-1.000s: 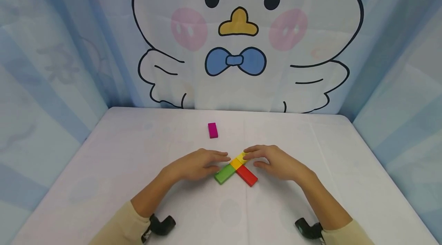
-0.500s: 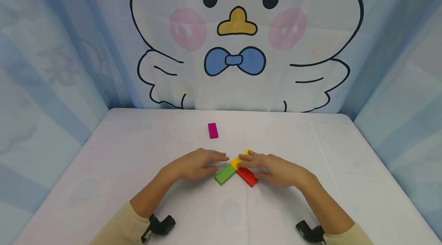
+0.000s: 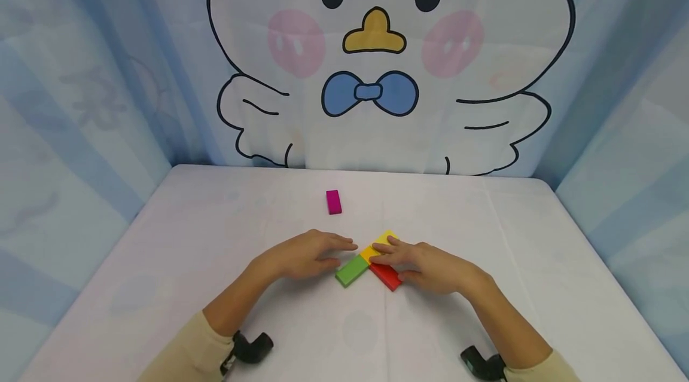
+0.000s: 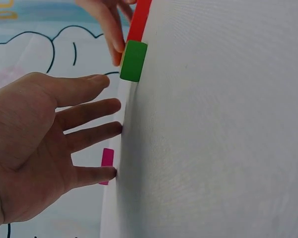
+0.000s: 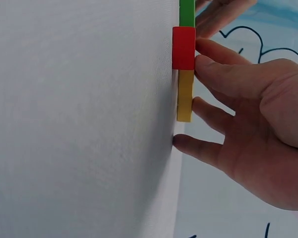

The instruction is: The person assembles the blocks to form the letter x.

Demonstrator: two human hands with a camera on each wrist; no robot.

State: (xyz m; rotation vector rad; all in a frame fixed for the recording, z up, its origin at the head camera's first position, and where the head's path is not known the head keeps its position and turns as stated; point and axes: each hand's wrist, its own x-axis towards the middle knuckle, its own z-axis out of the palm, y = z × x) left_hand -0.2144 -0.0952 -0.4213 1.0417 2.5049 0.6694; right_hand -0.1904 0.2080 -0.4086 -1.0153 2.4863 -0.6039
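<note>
- Ahead of you, the white worktop [image 3: 215,262] fills the near scene.
- At its far edge hangs a cartoon bird backdrop [image 3: 371,59].
- Pale blue striped curtains [image 3: 75,101] close left and right.

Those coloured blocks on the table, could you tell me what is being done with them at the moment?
A person is arranging flat blocks on a white table. The right hand rests its fingers on the red block and the yellow block, with an orange block between them and the green block. The left hand lies open beside the green block. A magenta block sits apart, farther back.
</note>
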